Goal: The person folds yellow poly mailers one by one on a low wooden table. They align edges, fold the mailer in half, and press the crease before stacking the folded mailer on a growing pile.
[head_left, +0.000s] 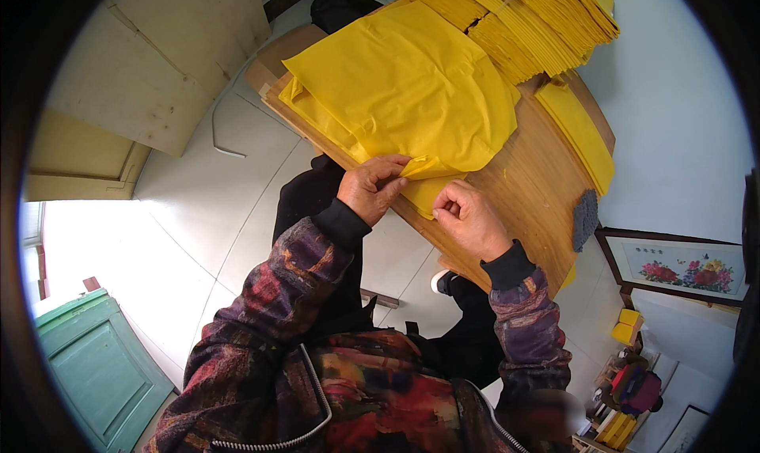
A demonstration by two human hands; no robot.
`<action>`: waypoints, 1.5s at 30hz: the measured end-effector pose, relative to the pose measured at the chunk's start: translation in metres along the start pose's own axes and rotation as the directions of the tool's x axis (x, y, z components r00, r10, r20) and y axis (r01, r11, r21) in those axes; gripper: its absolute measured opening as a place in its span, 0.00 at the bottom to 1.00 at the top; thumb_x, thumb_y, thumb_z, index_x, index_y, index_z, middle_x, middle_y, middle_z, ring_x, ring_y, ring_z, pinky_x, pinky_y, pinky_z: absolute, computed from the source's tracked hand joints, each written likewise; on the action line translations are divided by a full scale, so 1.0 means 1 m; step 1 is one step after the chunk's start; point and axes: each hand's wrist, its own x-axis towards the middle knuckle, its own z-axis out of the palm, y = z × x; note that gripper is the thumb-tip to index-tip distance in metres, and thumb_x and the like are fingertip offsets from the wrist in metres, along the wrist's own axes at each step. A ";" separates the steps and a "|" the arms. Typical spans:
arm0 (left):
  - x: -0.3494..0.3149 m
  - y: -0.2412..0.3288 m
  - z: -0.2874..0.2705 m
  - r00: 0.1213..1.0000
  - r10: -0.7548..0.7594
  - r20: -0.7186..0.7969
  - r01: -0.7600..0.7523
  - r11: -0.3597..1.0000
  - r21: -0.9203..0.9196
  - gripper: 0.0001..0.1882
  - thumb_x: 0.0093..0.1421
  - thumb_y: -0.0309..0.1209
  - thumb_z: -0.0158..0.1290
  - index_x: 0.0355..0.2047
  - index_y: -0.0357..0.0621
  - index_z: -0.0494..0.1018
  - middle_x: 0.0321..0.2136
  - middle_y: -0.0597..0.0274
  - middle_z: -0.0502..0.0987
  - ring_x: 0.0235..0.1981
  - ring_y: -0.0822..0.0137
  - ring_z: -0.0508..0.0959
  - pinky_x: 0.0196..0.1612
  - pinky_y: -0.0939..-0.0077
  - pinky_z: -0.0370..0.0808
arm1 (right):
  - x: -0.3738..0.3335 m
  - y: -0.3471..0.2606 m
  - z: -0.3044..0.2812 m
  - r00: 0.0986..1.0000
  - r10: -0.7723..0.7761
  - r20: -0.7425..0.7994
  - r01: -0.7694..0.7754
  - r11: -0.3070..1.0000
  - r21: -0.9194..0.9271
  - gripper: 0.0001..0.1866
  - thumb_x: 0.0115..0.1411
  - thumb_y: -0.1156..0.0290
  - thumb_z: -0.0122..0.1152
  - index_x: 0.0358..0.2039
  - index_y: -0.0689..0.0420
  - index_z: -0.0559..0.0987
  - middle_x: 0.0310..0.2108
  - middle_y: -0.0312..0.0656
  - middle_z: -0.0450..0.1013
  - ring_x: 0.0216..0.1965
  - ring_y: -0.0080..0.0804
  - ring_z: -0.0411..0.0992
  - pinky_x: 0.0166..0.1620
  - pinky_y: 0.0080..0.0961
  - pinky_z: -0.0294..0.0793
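Observation:
A large yellow fabric piece, creased and thin, lies over the near left part of a wooden table. Its near corner is gathered and folded at the table's front edge. My left hand pinches that corner between thumb and fingers. Just to the right, my right hand is closed with thumb against the curled index finger, beside the hanging yellow edge. Whatever lies between those right fingertips is too small to make out.
Tall stacks of folded yellow fabric stand at the table's back. A folded yellow strip and a dark grey cloth lie along the right edge. A framed flower picture leans at the right; a green cabinet door is lower left.

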 end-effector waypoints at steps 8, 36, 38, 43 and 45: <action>-0.001 -0.002 0.000 1.000 0.029 0.002 -0.029 1.000 0.002 0.07 0.56 0.20 0.57 0.36 0.33 0.76 0.44 0.53 0.78 0.41 0.63 0.79 0.42 0.76 0.76 | 0.004 -0.006 -0.004 0.999 0.037 0.014 -0.038 0.997 0.062 0.04 0.53 0.80 0.59 0.26 0.63 0.72 0.26 0.39 0.70 0.26 0.26 0.70 0.30 0.23 0.71; -0.002 0.003 -0.006 0.989 0.085 0.119 -0.092 0.994 0.059 0.13 0.54 0.23 0.62 0.39 0.32 0.75 0.50 0.56 0.75 0.33 0.74 0.76 0.37 0.83 0.74 | 0.010 -0.011 -0.004 0.987 0.146 -0.063 -0.129 0.967 0.221 0.03 0.54 0.79 0.57 0.26 0.61 0.72 0.23 0.29 0.68 0.24 0.14 0.63 0.29 0.14 0.64; -0.002 0.003 -0.005 0.992 0.061 0.114 -0.068 0.996 0.056 0.13 0.53 0.23 0.63 0.39 0.32 0.75 0.50 0.56 0.75 0.33 0.74 0.76 0.37 0.83 0.74 | 0.009 -0.013 -0.003 0.987 0.148 -0.068 -0.130 0.967 0.219 0.03 0.54 0.79 0.57 0.26 0.61 0.72 0.23 0.30 0.68 0.24 0.14 0.63 0.29 0.14 0.64; -0.004 0.003 -0.003 0.994 0.057 0.096 -0.068 0.991 0.113 0.14 0.51 0.21 0.63 0.39 0.34 0.75 0.50 0.55 0.75 0.35 0.71 0.77 0.39 0.82 0.75 | 0.008 -0.015 -0.002 0.986 0.147 -0.085 -0.125 0.967 0.222 0.02 0.54 0.78 0.57 0.26 0.61 0.72 0.23 0.30 0.69 0.24 0.15 0.63 0.29 0.14 0.64; -0.005 0.004 -0.003 0.993 0.085 0.088 -0.096 0.988 0.124 0.14 0.51 0.21 0.62 0.39 0.34 0.76 0.50 0.54 0.75 0.37 0.69 0.79 0.40 0.81 0.76 | 0.007 -0.014 -0.001 0.985 0.154 -0.078 -0.130 0.960 0.247 0.02 0.54 0.78 0.57 0.26 0.61 0.72 0.23 0.31 0.69 0.24 0.15 0.64 0.29 0.14 0.64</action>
